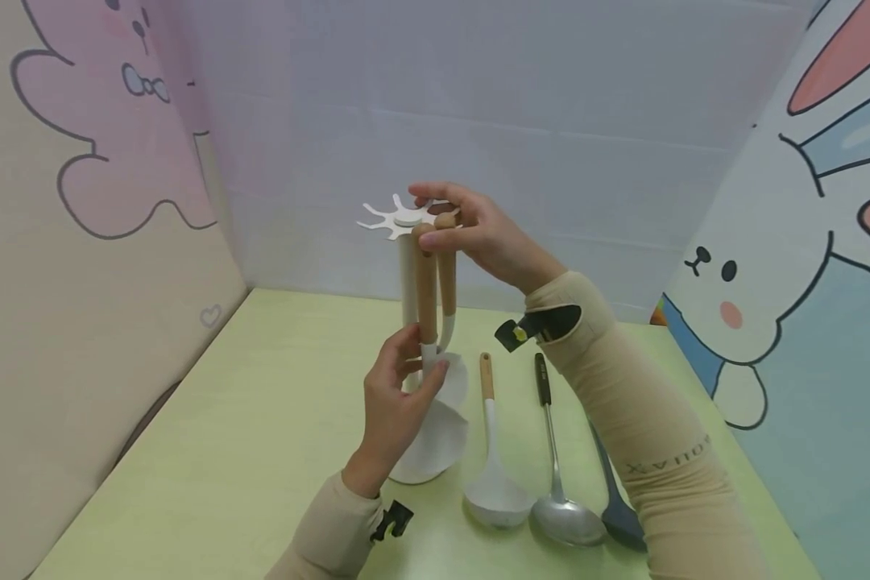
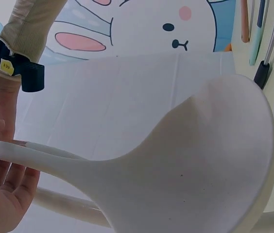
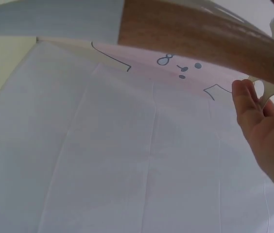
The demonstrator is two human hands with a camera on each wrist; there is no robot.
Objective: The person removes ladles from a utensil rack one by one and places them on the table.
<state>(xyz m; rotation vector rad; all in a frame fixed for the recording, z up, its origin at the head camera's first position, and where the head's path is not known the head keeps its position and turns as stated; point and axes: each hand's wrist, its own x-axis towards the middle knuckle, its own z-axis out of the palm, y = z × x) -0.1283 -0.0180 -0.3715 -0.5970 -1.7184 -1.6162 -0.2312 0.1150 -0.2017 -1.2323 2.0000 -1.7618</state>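
Observation:
A white utensil stand has a top ring of curved hooks (image 1: 406,217) on an upright post (image 1: 408,278). In front of the post is a white turner (image 1: 435,443) with a wooden handle, standing upright. My left hand (image 1: 399,395) grips its neck, thumb in front and fingers behind. At the top of that handle, my right hand (image 1: 482,229) has its thumb on the handle's end and its fingers at the hooks. A second white utensil with a wooden handle (image 1: 447,278) hangs just behind, its head partly hidden. The turner's broad head (image 2: 214,160) fills much of the left wrist view.
To the right on the pale green table (image 1: 210,435) lie a white ladle (image 1: 496,499) with a wooden handle, a steel ladle (image 1: 569,519) with a black grip and a dark grey utensil (image 1: 619,515), partly covered by the right sleeve. Cartoon-printed cloth walls surround the table.

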